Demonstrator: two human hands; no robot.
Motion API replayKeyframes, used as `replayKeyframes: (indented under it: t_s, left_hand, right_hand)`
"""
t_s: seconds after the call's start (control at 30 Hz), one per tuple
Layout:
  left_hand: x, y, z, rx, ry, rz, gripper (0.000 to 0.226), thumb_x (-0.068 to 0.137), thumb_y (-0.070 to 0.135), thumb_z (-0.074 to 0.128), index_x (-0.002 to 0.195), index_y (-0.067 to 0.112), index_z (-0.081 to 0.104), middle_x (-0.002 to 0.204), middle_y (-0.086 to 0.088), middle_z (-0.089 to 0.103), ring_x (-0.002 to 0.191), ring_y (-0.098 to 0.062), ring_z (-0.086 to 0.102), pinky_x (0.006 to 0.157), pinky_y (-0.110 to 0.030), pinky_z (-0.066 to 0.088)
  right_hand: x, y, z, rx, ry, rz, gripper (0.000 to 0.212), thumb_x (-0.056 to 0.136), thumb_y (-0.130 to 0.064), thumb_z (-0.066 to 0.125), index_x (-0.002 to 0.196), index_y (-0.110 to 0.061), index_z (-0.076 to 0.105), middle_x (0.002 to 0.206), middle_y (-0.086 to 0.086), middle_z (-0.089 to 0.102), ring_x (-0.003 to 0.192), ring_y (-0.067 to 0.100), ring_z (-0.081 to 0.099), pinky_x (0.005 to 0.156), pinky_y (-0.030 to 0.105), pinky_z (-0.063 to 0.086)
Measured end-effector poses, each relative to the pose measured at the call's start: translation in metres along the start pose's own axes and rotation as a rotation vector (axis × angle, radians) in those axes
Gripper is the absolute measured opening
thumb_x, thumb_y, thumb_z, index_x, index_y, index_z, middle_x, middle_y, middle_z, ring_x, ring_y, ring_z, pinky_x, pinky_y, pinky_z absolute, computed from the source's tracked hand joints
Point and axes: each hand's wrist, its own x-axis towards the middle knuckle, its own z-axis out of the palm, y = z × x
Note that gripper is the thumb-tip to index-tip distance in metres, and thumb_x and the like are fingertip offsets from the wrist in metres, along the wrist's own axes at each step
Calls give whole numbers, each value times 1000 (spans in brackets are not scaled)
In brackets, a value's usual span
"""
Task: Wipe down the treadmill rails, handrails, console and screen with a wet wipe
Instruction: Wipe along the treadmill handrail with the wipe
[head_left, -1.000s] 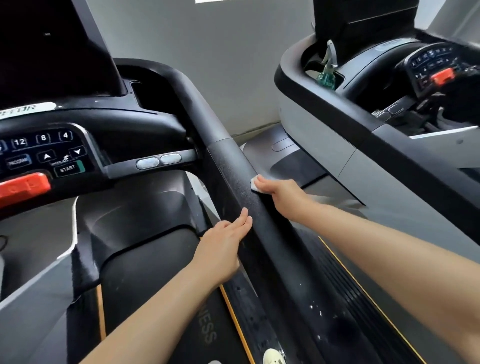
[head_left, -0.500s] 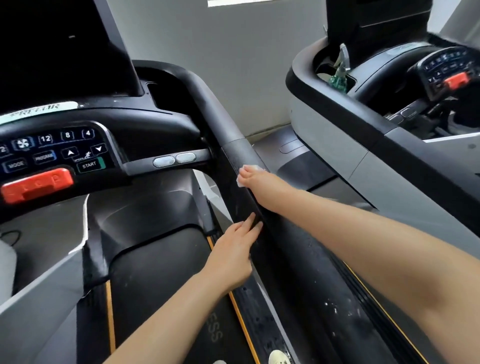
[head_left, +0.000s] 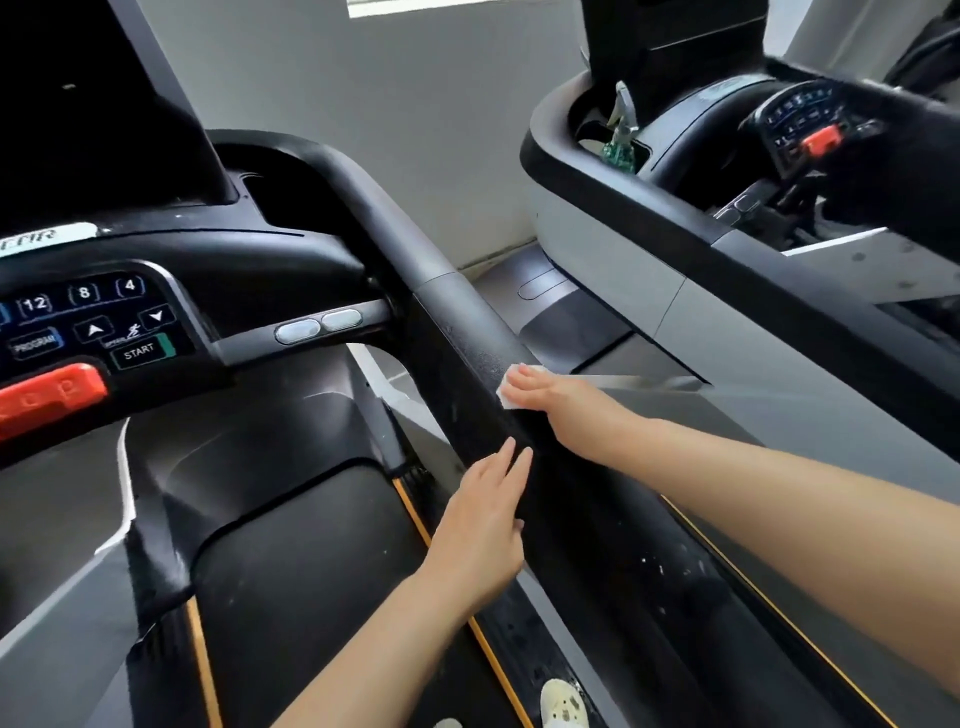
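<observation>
My right hand (head_left: 563, 410) holds a white wet wipe (head_left: 505, 396) against the top of the treadmill's black right handrail (head_left: 457, 322), fingers curled over it. My left hand (head_left: 483, 525) rests on the inner side of the same rail just below, fingers straight and holding nothing. To the left is the console (head_left: 104, 322) with lit buttons and a red stop bar (head_left: 47, 395), and the dark screen (head_left: 78, 104) stands above it.
The black running belt (head_left: 311, 597) lies below, with a light shoe (head_left: 563, 704) on the side rail. A second treadmill (head_left: 649, 249) stands close on the right, with a spray bottle (head_left: 621, 140) in its cup holder. A grey wall is behind.
My right hand slid the wipe up the handrail toward the console, then back down toward me. My left hand stayed on the rail's inner side.
</observation>
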Motion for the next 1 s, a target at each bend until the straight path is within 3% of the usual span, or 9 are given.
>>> replayKeyframes:
  t_s: [0.1,0.2,0.3,0.53,0.67,0.73,0.83,0.9,1.0]
  left_hand:
    - [0,10,7,18,-16,38,73,94,11,46,151,21,1,157,2,-12,143,-13,-2,113,-22,9]
    - [-1,19,14,59,-49,97,75,94,10,46,150,21,-2,156,1,-19,143,-14,-3,111,-19,9]
    - [1,20,16,158,-80,126,75,93,8,46,151,20,-1,157,0,-17,143,-16,-1,113,-21,9]
    - [8,21,10,407,-105,188,81,88,14,51,150,18,0,158,-5,-11,139,-23,11,114,-28,17]
    - [7,19,11,422,-96,197,80,88,14,51,150,19,1,158,-5,-9,138,-23,14,113,-30,21]
    - [8,20,12,422,-98,205,80,89,15,51,150,18,0,158,-6,-9,138,-24,13,114,-31,20]
    - [8,22,11,410,-92,195,77,90,14,50,150,19,2,158,-5,-7,139,-23,14,114,-31,20]
    - [6,22,12,392,-91,175,77,89,14,51,150,20,3,158,-3,-6,139,-22,14,113,-30,21]
    - [4,24,15,371,-84,127,78,89,13,51,151,23,4,158,0,-6,139,-21,14,113,-29,20]
  right_hand:
    - [-63,1,6,58,76,67,70,73,30,37,132,-4,52,139,7,49,135,24,37,114,32,27]
    - [-145,6,12,152,110,197,79,73,29,37,140,-12,42,146,-11,42,133,0,36,114,18,19]
    - [-155,7,14,181,95,248,78,67,31,40,132,-10,55,139,-12,49,126,-16,33,109,8,18]
    - [-72,13,8,185,83,383,70,83,19,32,138,-22,48,149,-4,34,137,14,34,113,21,23]
    - [-106,-3,10,154,125,318,68,84,21,35,137,-18,48,140,-25,30,136,8,31,108,6,13]
    - [-134,-11,9,152,137,273,73,78,27,36,135,-15,51,131,-37,26,136,7,32,113,12,15]
    - [-159,-18,10,68,84,245,74,67,33,35,128,-5,55,143,-5,45,127,20,43,115,30,21]
    - [-167,-22,11,53,15,243,68,72,31,35,133,3,48,144,9,43,137,16,29,115,14,6]
    - [-158,-17,8,10,-8,194,72,82,23,31,143,-14,38,152,-15,19,138,-8,0,118,22,12]
